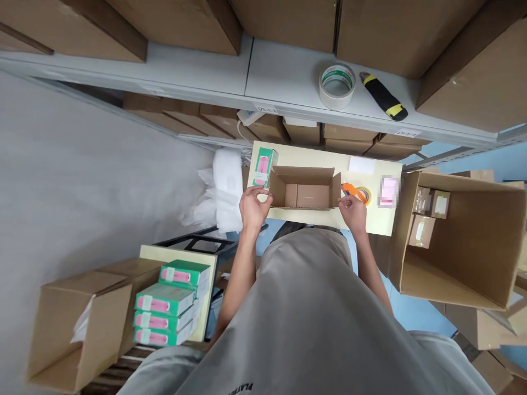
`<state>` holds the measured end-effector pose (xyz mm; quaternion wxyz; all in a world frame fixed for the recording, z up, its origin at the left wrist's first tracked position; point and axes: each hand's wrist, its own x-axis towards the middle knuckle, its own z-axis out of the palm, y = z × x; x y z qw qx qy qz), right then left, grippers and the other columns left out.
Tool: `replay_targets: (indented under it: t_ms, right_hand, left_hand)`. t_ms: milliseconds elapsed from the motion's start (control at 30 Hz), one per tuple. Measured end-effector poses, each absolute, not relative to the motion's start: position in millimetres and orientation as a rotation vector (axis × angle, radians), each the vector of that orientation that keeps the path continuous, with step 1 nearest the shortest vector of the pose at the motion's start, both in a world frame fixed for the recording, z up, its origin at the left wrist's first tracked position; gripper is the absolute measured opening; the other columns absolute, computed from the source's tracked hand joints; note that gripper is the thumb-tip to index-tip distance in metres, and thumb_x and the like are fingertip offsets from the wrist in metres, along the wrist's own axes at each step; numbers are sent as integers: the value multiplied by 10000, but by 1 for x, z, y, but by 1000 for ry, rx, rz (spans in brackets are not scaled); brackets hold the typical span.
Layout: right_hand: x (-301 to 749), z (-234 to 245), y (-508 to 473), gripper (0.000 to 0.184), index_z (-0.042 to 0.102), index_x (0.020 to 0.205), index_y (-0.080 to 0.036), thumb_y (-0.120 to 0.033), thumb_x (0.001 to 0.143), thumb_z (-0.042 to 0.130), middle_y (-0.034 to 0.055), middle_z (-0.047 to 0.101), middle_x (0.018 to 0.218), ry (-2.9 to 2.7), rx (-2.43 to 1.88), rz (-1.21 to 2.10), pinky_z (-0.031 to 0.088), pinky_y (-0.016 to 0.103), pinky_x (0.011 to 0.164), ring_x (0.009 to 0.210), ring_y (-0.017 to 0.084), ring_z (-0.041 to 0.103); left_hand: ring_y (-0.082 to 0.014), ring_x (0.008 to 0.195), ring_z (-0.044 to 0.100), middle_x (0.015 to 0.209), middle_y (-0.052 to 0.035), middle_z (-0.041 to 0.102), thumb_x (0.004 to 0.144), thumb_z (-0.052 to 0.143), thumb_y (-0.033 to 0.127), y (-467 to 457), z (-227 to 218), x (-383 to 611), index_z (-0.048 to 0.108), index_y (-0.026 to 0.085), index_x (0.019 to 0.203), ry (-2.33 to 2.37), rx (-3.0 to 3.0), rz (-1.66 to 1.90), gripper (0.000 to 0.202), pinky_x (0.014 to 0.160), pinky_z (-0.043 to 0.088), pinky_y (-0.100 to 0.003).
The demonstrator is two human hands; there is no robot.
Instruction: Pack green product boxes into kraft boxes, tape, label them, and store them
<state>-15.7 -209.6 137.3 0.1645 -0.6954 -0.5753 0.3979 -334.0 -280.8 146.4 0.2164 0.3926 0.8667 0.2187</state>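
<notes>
A pale yellow counter (379,222) stands below a grey metal shelf (284,68) lined with brown cartons, in a room with a plain grey wall (102,164) and a blue floor (401,312). At the counter's middle, a small, open-topped brown cardboard box (308,174) sits before a person in a grey shirt. The right hand (353,213) has its grip pinched on the box's right end; the left hand (252,208) meets the near left corner, its thumb and forefinger slightly parted, though whether they clasp the board cannot be told. A green-and-pink printed carton (263,167) crowds the box's left end, while an orange plastic cutter (354,192) and a yellow tape roll (369,195) lie just beyond the right hand. A white tape roll (336,102) and a black-and-yellow knife (382,96) rest on the shelf. White wrapping (228,189) stands left of the counter, a large brown carton (473,189) right, and stacked green boxes (164,304) lower left.
</notes>
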Motion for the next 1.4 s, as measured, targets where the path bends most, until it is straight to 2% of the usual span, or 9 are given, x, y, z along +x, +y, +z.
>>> replay_targets:
  t_ms: [267, 433, 667, 833, 933, 1233, 1400]
  right_hand:
    - [0, 134, -209, 275, 723, 837, -254, -522, 890, 691, 108, 838, 879, -1663, -1857, 1285, 631, 473, 888, 861, 312, 775]
    - [-5, 135, -235, 362, 707, 816, -254, -612, 849, 664, 93, 805, 813, -1660, -1858, 1291, 605, 445, 854, 797, 288, 739]
    - [-40, 165, -267, 366, 694, 826, -244, -605, 858, 640, 75, 763, 790, -1812, -1711, 1058, 583, 420, 831, 766, 263, 708]
    - [-106, 187, -324, 364, 727, 864, -226, -578, 898, 642, 81, 783, 827, -1967, -1539, 858, 610, 415, 832, 796, 258, 723]
    - [-162, 201, -374, 363, 728, 852, -222, -576, 898, 660, 80, 781, 817, -1995, -1410, 835, 612, 411, 814, 798, 256, 720]
    - [-339, 272, -510, 333, 731, 834, -219, -547, 893, 733, 40, 755, 791, -2220, -912, 1023, 595, 377, 786, 788, 232, 709]
    - [-423, 286, -568, 354, 727, 847, -228, -568, 943, 705, 49, 767, 808, -2418, -588, 1089, 617, 381, 784, 780, 231, 717]
  left_hand:
    - [-315, 1258, 782, 1289, -99, 828, 890, 763, 226, -346, 185, -315, 804, 232, 922, 2527, 1006, 666, 52, 1202, 575, -475]
    - [-304, 1218, 789, 1281, -95, 831, 891, 751, 232, -383, 184, -315, 795, 232, 915, 2522, 982, 739, 51, 1182, 588, -492]
    - [-301, 1235, 787, 1303, -92, 823, 890, 754, 242, -445, 175, -340, 797, 237, 909, 2389, 1031, 995, 47, 1182, 586, -488]
    - [-282, 1240, 792, 1304, -79, 828, 914, 745, 250, -548, 186, -380, 793, 245, 953, 2336, 883, 1284, 62, 1099, 633, -448]
    - [-274, 1240, 796, 1264, -79, 839, 924, 750, 243, -622, 197, -407, 788, 245, 959, 2366, 764, 1493, 51, 1111, 629, -449]
    - [-238, 1133, 802, 1144, -31, 834, 958, 754, 241, -835, 240, -459, 778, 256, 930, 2801, 212, 1861, 40, 1112, 634, -436]
    - [-259, 1193, 796, 1169, -30, 824, 964, 757, 262, -915, 242, -459, 776, 261, 946, 2953, -302, 1870, 27, 1160, 623, -477]
